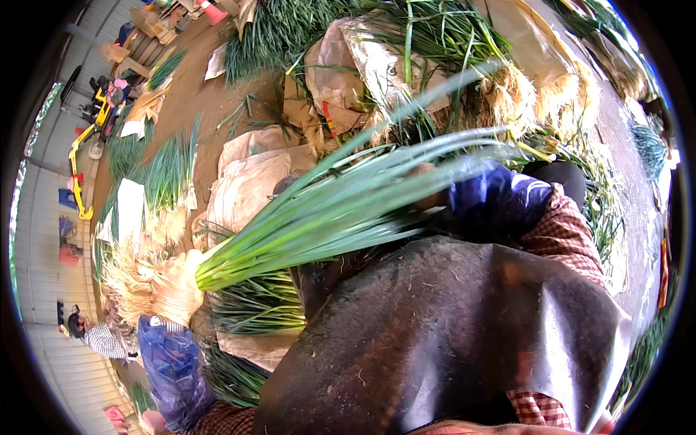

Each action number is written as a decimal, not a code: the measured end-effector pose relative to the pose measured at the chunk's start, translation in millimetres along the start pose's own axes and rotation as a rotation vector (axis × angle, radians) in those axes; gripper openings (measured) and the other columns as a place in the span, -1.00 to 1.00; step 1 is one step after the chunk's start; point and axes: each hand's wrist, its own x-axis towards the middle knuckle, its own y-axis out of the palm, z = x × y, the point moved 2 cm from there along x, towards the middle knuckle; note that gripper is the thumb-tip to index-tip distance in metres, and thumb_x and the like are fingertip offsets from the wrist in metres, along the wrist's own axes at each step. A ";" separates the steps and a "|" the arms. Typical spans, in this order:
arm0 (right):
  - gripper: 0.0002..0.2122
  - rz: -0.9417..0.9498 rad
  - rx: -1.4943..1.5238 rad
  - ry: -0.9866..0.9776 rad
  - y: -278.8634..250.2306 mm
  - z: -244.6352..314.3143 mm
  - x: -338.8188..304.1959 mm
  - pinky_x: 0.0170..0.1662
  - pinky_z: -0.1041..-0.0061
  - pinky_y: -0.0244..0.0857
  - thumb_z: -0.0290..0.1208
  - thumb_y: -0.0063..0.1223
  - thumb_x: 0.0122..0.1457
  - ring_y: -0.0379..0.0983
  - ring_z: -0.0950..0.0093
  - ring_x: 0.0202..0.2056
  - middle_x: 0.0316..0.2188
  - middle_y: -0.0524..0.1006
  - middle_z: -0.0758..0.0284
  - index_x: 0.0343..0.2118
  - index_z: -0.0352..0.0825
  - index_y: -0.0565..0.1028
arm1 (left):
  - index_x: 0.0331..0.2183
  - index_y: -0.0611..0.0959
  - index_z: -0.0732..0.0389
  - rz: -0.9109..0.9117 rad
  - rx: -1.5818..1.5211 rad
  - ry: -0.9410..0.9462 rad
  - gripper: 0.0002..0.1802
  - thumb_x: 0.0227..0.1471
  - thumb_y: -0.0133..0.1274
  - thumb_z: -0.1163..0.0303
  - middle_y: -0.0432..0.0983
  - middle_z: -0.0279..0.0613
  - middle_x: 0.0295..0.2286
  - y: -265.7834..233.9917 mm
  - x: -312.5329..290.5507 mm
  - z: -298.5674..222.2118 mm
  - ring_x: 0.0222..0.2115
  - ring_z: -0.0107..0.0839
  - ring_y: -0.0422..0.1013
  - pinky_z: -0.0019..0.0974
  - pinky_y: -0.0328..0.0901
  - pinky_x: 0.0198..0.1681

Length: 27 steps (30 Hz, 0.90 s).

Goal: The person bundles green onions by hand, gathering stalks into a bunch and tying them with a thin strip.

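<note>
My left hand [177,286], in a pale glove, is closed around a thick bunch of green onions [290,232] just above the roots. The bunch slants up to the right across my front, and its leaf tips are blurred. Its pale, stringy roots [130,279] stick out to the left of the hand. A blue sleeve cover [500,196] on my right arm reaches in behind the leaves. Only a dark, smeared bit of my right hand [426,185] shows there, among the leaves; its fingers are hidden. A dark, shiny apron [449,326] covers my lap.
More green onions [261,308] lie beside my left knee. Ahead are pale sacks [254,174] and root-ended bunches [507,98]. Further bunches [170,174] stand at the left on brown ground. A person in a checked top [107,339] and a yellow metal frame [76,163] are farther left.
</note>
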 end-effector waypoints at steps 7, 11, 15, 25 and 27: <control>-0.93 0.007 -0.493 0.346 154.8 -282.0 -103.3 -0.70 0.30 0.24 -0.42 0.03 -0.10 0.38 0.38 -0.72 -0.71 0.47 0.25 -0.58 -0.27 0.51 | -0.21 0.48 0.17 -0.065 0.064 -0.043 -0.56 -0.29 0.07 0.55 0.44 -0.07 -0.41 40.9 -33.6 32.4 -0.35 -0.07 0.41 -0.09 0.28 -0.25; -0.90 0.007 -0.720 -0.144 112.3 -342.4 -172.1 -0.63 0.28 0.28 -0.43 0.02 -0.15 0.42 0.31 -0.67 -0.72 0.44 0.21 -0.63 -0.33 0.51 | -0.13 0.49 0.18 -0.193 0.277 0.034 -0.53 -0.21 0.07 0.51 0.40 -0.14 -0.37 23.3 -13.2 34.3 -0.31 -0.18 0.37 -0.16 0.28 -0.15; -0.91 -0.350 -0.574 -0.274 -17.1 -238.1 -125.9 -0.44 0.46 0.38 -0.43 0.10 -0.07 0.50 0.42 -0.50 -0.58 0.52 0.29 -0.49 -0.31 0.54 | -0.11 0.49 0.17 -0.290 0.428 0.108 -0.57 -0.14 0.02 0.47 0.40 -0.17 -0.39 -4.9 -19.1 26.3 -0.34 -0.22 0.38 -0.18 0.29 -0.16; -0.69 -0.227 0.225 -0.356 -117.8 84.4 -45.7 -0.35 0.26 0.40 -0.12 -0.01 0.16 0.51 0.22 -0.49 -0.50 0.56 0.15 -0.26 -0.28 0.55 | -0.10 0.49 0.25 -0.431 0.444 0.214 -0.50 -0.22 0.03 0.50 0.43 -0.10 -0.39 -47.9 14.9 -1.3 -0.31 -0.17 0.39 -0.13 0.27 -0.08; -0.72 -0.173 0.237 -0.370 -99.5 85.4 -34.6 -0.41 0.22 0.33 -0.18 -0.03 0.16 0.43 0.16 -0.55 -0.59 0.48 0.14 -0.44 -0.33 0.51 | -0.09 0.47 0.27 -0.393 0.453 0.199 -0.48 -0.23 0.03 0.51 0.43 -0.10 -0.39 -44.6 -2.5 4.2 -0.32 -0.17 0.39 -0.12 0.28 -0.07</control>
